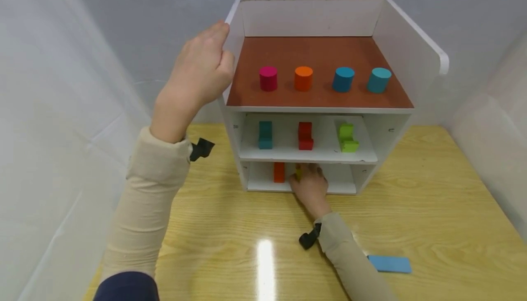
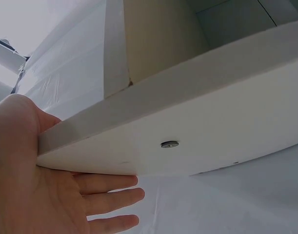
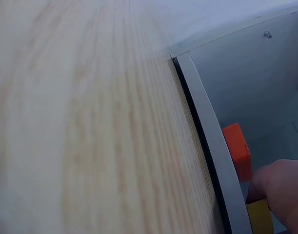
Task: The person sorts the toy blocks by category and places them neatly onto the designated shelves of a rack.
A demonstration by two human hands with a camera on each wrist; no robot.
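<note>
Head view: right hand (image 1: 309,186) pinched a yellow block (image 1: 298,171) beside the orange block (image 1: 279,172) on the shelf unit's (image 1: 411,49) bottom level.
Left hand (image 1: 201,70) lay flat-fingered, bracing the side panel; a gentle, straight placement seemed best to avoid nudging the neighbour.

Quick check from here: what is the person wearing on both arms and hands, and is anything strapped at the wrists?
Both hands, the left hand and the right hand, are bare, with no gloves. Each arm wears a long beige fabric sleeve. A dark navy garment shows above the left sleeve. A small black wrist mount sits at each cuff.
</note>
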